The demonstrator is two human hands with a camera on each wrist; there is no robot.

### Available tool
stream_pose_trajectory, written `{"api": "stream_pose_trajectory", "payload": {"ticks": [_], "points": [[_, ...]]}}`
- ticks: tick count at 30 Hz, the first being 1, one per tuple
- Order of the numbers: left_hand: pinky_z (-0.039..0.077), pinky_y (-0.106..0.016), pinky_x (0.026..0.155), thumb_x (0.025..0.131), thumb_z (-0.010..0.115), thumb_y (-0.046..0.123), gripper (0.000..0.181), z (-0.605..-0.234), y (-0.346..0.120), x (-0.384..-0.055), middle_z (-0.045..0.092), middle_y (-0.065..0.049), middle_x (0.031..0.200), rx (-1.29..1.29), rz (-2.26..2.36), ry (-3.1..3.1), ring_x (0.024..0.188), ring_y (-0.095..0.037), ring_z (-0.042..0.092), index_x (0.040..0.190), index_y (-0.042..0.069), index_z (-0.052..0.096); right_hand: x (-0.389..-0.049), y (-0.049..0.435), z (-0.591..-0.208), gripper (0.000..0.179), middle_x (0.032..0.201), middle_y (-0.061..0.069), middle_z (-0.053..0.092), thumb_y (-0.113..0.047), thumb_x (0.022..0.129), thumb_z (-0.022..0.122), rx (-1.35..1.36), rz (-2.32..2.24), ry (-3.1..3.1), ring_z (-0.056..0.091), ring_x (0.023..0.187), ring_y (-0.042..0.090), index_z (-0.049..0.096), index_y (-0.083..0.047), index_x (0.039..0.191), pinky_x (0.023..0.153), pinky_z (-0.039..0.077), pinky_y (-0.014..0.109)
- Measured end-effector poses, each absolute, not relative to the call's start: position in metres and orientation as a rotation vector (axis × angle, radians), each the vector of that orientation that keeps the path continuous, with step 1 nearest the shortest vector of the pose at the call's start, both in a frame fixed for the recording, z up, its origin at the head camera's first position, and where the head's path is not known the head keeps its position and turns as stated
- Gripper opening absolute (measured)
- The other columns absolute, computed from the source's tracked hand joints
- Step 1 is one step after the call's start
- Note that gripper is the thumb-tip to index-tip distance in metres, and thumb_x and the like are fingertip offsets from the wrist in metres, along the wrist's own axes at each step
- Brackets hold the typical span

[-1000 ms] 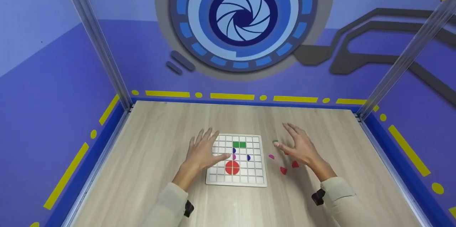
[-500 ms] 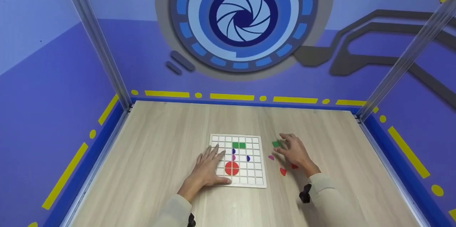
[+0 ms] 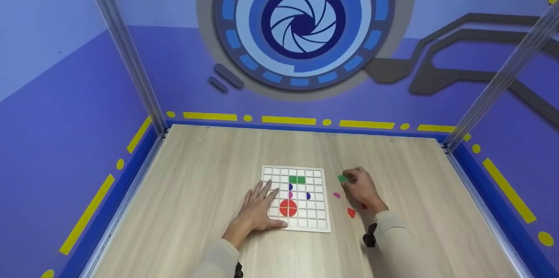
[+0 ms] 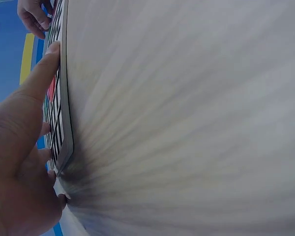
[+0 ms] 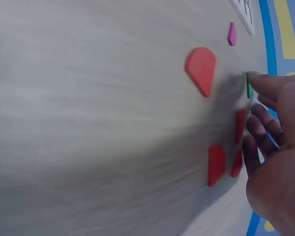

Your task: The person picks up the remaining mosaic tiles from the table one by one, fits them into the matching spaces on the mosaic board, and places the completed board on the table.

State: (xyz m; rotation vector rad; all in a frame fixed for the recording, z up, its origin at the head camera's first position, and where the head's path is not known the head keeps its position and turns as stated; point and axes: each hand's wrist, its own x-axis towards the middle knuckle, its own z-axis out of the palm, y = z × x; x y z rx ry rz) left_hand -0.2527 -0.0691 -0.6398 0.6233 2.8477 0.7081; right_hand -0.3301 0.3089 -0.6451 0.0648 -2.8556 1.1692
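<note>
Apparently to steady it, I see the left hand [image 3: 257,212] spread over the grid board's [image 3: 309,213] near left corner, while the right hand [image 3: 361,187] pinches a green piece [image 3: 342,179] beyond its right edge.

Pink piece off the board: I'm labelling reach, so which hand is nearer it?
Right. The right hand is just right of the pink piece; the left hand is across the board, at its left edge.

The left hand [image 3: 258,211] partly covers the left edge of the grid board [image 3: 313,207], cropped in the right wrist view. The right hand [image 3: 362,187] partly hides the green piece [image 3: 342,179] and, apparently, red pieces [image 3: 364,206].
</note>
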Motion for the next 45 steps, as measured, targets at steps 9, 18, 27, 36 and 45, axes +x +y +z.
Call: {"api": "stream_pose_trajectory", "payload": {"ticks": [9,18,27,36,45], "points": [[0.009,-0.066,0.127,0.079,0.083,0.068,0.115,-0.642,-0.07,-0.249,0.013,-0.019,0.176,0.607,0.715,2.84,0.161,-0.045,0.007,0.166,0.009,0.035,-0.326,0.304,-0.65,0.025,0.125,0.017,0.058,0.001,0.098,0.07,0.039,1.247,-2.796,0.054,0.117,0.035,0.072,0.001,0.123,0.104,0.047,0.055],[0.007,-0.066,0.127,0.08,0.083,0.067,0.114,-0.644,-0.068,-0.251,0.013,-0.017,0.177,0.595,0.754,2.811,0.162,-0.044,0.005,0.166,0.01,0.035,-0.329,0.303,-0.649,0.018,0.118,0.016,0.057,-0.001,0.098,0.071,-0.049,1.209,-2.819,0.053,0.113,0.033,0.068,0.002,0.116,0.099,0.048,0.05],[0.007,-0.066,0.127,0.08,0.083,0.067,0.114,-0.644,-0.069,-0.252,0.013,-0.018,0.177,0.6,0.741,2.813,0.162,-0.044,0.006,0.166,0.01,0.035,-0.327,0.298,-0.646,0.018,0.108,0.014,0.066,0.005,0.096,0.068,-0.094,1.241,-2.766,0.06,0.102,0.029,0.066,0.0,0.113,0.091,0.051,0.046],[0.006,-0.067,0.127,0.081,0.084,0.065,0.114,-0.641,-0.069,-0.253,0.013,-0.019,0.176,0.602,0.754,2.806,0.162,-0.045,0.005,0.166,0.009,0.034,-0.328,0.292,-0.643,0.01,0.1,0.011,0.067,0.001,0.098,0.069,-0.129,1.17,-2.736,0.059,0.096,0.028,0.072,-0.004,0.107,0.085,0.049,0.044],[0.004,-0.067,0.127,0.082,0.082,0.065,0.113,-0.639,-0.067,-0.253,0.011,-0.018,0.177,0.602,0.748,2.781,0.162,-0.045,0.003,0.167,0.01,0.033,-0.323,0.256,-0.627,0.013,0.101,0.007,0.069,-0.001,0.1,0.066,-0.067,1.421,-2.649,0.061,0.09,0.022,0.075,-0.007,0.108,0.073,0.051,0.031]]}}
